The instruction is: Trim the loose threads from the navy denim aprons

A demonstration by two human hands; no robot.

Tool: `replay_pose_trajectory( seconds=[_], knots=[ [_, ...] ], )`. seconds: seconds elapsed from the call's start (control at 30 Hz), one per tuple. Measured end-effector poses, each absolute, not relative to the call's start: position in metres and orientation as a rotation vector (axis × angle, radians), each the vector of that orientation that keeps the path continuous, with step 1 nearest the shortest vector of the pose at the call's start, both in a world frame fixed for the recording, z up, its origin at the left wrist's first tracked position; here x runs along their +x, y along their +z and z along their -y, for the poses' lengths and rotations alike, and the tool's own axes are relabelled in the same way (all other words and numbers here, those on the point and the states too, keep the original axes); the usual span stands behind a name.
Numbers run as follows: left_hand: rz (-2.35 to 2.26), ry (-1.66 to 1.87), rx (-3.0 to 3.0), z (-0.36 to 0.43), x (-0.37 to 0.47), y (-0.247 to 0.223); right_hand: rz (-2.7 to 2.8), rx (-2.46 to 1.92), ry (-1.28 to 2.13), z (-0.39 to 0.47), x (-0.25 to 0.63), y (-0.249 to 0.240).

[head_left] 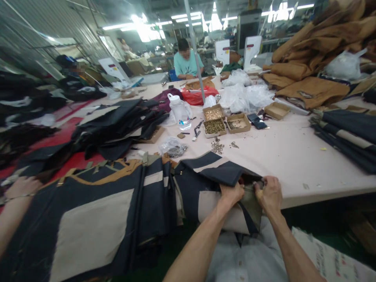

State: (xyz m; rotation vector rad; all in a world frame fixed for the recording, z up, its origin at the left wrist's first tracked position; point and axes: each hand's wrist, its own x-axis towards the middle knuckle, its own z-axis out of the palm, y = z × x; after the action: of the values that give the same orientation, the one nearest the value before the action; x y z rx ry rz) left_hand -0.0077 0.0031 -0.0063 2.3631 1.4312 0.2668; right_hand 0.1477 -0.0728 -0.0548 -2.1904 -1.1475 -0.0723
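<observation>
A dark navy fabric piece [188, 184] with beige patches lies over the front edge of the table, partly folded back so that its olive underside shows. My left hand [233, 192] is closed on it, fingers tucked beneath the folded flap and partly hidden. My right hand [270, 192] pinches the piece at its right corner, thumb and fingers together. A small greyish bit shows at those fingertips, too small to name. Just left of the piece hangs a stack of similar dark panels [154, 196] with beige patches.
Open boxes of small brass-coloured metal parts [214, 126] stand mid-table beside loose rings [217, 146] and a clear water jug [179, 113]. Dark fabric piles lie left [117, 121] and right [349, 137]. Another person's hand [23, 187] touches dark cloth at far left. A pole [194, 47] rises from the table.
</observation>
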Motion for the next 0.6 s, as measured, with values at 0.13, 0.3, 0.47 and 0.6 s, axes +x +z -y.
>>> replay_pose_trajectory(
  seconds=[0.13,0.3,0.47,0.6],
  knots=[
    [-1.297,0.383,2.455,0.009,-0.018,-0.021,1.216,-2.120,0.037,0.043,0.157,-0.069],
    [-1.039,0.380,2.520,0.004,-0.030,-0.031,1.294,-2.048,0.119,0.010,0.162,-0.063],
    [-0.903,0.326,2.507,-0.005,-0.042,-0.045,1.521,-1.959,0.439,0.001,0.196,-0.043],
    [-0.957,0.226,2.434,-0.008,-0.041,-0.049,1.414,-1.917,0.411,-0.043,0.221,-0.025]
  ],
)
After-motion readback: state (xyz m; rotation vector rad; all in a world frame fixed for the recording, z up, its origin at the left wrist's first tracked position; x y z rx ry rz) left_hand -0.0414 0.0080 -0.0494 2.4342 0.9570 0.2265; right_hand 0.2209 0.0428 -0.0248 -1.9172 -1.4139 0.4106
